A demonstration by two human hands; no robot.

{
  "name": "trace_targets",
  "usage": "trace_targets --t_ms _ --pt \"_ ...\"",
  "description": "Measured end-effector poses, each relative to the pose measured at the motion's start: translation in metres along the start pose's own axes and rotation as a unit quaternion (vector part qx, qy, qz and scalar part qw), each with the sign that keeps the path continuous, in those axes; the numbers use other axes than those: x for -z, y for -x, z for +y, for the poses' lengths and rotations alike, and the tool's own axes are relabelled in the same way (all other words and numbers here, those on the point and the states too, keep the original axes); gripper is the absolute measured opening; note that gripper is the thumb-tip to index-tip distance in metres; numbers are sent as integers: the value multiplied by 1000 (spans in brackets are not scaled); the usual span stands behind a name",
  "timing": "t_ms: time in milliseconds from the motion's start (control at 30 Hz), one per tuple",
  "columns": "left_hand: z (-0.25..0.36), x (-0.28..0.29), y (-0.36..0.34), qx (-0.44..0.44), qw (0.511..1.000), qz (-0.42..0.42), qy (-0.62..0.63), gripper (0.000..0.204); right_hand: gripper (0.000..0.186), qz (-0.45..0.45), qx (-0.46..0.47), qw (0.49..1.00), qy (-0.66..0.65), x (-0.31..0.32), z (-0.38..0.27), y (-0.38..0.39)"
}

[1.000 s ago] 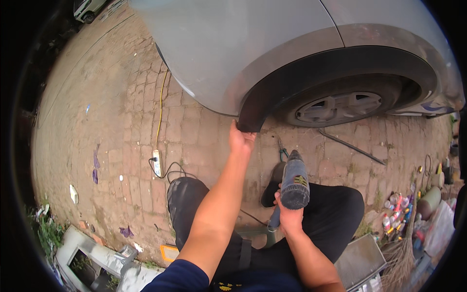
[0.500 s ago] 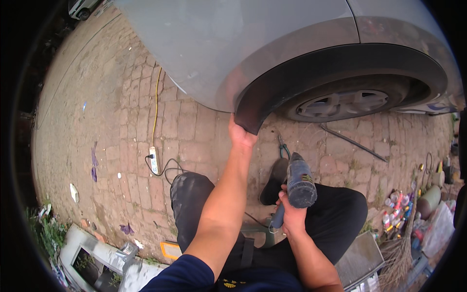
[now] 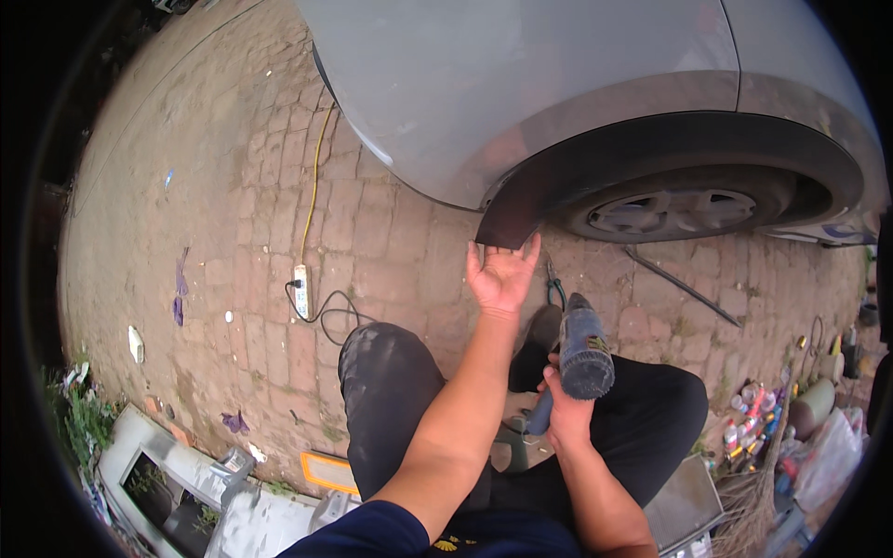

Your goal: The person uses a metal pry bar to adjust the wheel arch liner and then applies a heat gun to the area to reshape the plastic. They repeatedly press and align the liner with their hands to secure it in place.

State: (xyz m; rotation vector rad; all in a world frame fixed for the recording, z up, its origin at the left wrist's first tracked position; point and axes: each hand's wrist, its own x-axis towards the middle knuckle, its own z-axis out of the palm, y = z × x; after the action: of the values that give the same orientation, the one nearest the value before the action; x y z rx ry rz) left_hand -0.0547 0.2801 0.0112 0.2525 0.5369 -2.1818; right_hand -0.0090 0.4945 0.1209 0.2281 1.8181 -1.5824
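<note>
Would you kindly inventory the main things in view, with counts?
car: 1, grey, upper right
wheel: 1, grey-black, upper right
arch trim: 1, black, above wheel
power tool: 1, blue-grey, right of centre
power strip: 1, white, left of centre
cable: 1, yellow, running from strip
cord: 1, black, beside strip
bar: 1, dark, near wheel
framed panel: 1, orange, lower left
bottles: several, mixed, lower right
broom: 1, brown, lower right
left hand: 1, bare, at trim's end
right hand: 1, bare, gripping tool

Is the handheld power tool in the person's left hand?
No, the right hand grips the power tool, while the left hand is palm-up at the lower end of the black wheel-arch trim.
</note>
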Motion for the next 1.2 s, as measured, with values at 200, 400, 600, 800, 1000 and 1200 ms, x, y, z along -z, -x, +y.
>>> trace_targets --t_ms 200,400,600,800,1000,1200 --pt "-6 0 -17 -19 998 -40 48 61 28 20 -1 1000 10 9 18 -12" --pt "-11 0 -24 -53 998 -11 23 63 27 32 -1 999 25 8 26 -23" --pt "-12 1 -27 -58 998 0 -2 59 27 23 2 999 37 1 25 -24" --pt "-10 3 -29 -49 998 31 -14 56 27 20 12 999 46 0 26 -26" --pt "-5 2 -34 -29 997 71 -7 54 28 21 -5 999 40 1 20 -24" --pt "-2 -6 -29 15 998 54 11 62 34 14 29 998 54 4 29 -24"
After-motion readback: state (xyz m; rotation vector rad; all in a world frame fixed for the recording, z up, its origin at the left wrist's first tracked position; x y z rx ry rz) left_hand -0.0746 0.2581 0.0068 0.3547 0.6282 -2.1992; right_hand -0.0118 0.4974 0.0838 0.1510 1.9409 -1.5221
